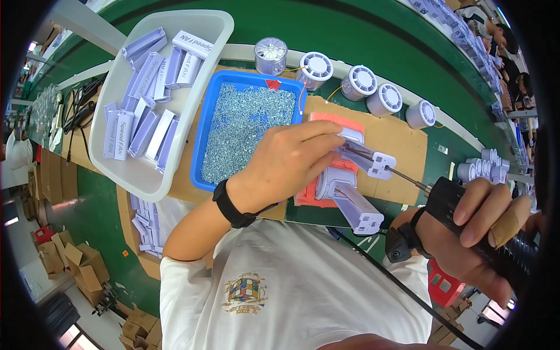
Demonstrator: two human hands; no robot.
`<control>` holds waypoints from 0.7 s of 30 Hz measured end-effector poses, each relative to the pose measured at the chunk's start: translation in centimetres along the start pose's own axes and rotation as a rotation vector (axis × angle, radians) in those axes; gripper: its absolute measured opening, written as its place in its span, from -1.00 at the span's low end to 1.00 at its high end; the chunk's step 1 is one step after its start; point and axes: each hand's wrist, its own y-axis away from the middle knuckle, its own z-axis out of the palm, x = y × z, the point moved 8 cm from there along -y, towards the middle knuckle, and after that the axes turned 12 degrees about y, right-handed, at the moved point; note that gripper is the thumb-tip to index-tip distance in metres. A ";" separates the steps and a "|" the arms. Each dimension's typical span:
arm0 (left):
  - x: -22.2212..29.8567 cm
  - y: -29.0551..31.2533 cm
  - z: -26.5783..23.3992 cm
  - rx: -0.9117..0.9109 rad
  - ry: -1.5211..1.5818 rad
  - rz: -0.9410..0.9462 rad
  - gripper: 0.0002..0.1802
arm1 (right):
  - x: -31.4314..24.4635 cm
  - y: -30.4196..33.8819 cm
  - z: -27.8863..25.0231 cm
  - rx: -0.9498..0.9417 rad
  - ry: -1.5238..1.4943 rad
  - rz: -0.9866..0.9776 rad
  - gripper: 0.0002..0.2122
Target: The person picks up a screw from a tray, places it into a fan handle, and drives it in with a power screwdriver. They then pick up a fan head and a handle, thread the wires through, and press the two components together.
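My left hand (pixel 286 163) reaches over the edge of a blue tray (pixel 202 131) filled with small silver screws (pixel 251 116). Its fingers close on a lavender plastic fan housing (pixel 382 164), whose wires show inside the open handle. Held in my right hand (pixel 484 224) is a black electric screwdriver (pixel 444 201). The thin bit (pixel 405 175) meets the end face of that housing. Nearer me lies a second lavender fan housing (pixel 357 211), handle pointing right. Both housings rest on pinkish-red foam (pixel 307 195).
Behind the foam stands a row of round fan motor units (pixel 359 83), some trailing wires. At left, a white bin (pixel 227 26) holds lavender handle covers (pixel 146 76). Cardboard (pixel 402 140) covers part of the green bench. A black cable (pixel 402 286) crosses my front. Other people work at the far right.
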 end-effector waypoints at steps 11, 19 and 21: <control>-1.4 0.3 0.8 -0.070 -0.110 -0.117 -0.75 | 0.5 0.3 1.7 -0.028 0.069 -0.060 -0.15; -1.2 0.3 0.8 -0.070 -0.118 -0.104 -0.77 | 0.6 0.3 1.8 -0.048 0.086 -0.005 -0.14; -1.3 0.3 0.8 -0.071 -0.118 -0.105 -0.77 | 0.7 0.3 1.8 -0.039 0.088 -0.010 -0.14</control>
